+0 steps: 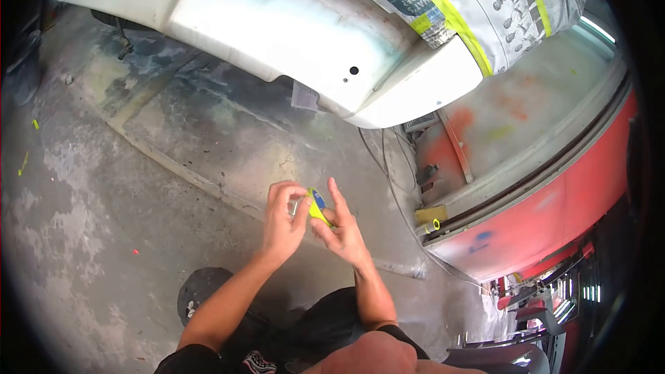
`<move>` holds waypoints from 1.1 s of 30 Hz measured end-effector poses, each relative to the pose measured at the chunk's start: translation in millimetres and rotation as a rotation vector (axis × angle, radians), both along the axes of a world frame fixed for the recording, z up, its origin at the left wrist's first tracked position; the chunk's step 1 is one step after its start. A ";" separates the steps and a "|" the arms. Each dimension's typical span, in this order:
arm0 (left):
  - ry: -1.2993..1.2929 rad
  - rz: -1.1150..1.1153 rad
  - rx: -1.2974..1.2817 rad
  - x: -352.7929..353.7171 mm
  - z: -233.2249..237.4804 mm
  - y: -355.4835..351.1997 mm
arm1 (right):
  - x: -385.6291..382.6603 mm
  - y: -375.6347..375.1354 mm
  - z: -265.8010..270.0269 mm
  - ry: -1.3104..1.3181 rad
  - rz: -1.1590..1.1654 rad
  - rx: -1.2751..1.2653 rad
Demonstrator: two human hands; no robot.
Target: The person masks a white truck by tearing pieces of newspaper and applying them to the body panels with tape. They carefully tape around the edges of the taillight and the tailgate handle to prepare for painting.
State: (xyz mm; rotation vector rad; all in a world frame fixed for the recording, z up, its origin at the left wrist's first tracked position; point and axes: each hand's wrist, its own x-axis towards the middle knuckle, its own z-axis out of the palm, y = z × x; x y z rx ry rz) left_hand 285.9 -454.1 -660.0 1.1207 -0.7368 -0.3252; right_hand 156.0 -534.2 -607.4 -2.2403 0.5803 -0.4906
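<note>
Low in front of my body, both hands meet at a roll of yellow masking tape [320,217] with a blue patch on its inner side. My left hand [282,218] pinches the roll's left edge between thumb and fingertips. On the other side, my right hand [341,230] grips the roll with its thumb and bent fingers, while one finger points upward. Ahead of the hands is a white car body panel [277,24]. Newspaper masking [499,3] edged with yellow tape covers the part at its right.
A red panel with a grey ledge [526,194] stands to the right, with a small yellow-ended roll [431,226] at its near corner. Cables [389,173] run down beside it. The stained concrete floor [159,194] carries yellow tape scraps [24,163] at the left.
</note>
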 end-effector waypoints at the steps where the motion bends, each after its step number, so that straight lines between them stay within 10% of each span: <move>1: -0.087 0.038 -0.031 3.8 12.1 -1.2 | -0.3 1.4 -1.1 -0.033 -0.010 0.037; 14: -0.559 0.138 -0.547 39.9 210.5 -98.8 | -56.6 8.2 -23.6 0.036 -0.171 0.202; 27: -0.669 -0.027 0.055 49.0 45.9 -56.6 | -56.7 -0.9 -33.9 0.085 -0.167 0.250; 30: 0.056 -0.186 -0.036 44.2 37.2 -80.8 | -56.7 1.0 -29.8 0.071 -0.174 0.257; 33: 0.208 -0.172 -0.143 52.6 65.9 -105.2 | -54.5 5.3 -13.8 0.057 -0.162 0.237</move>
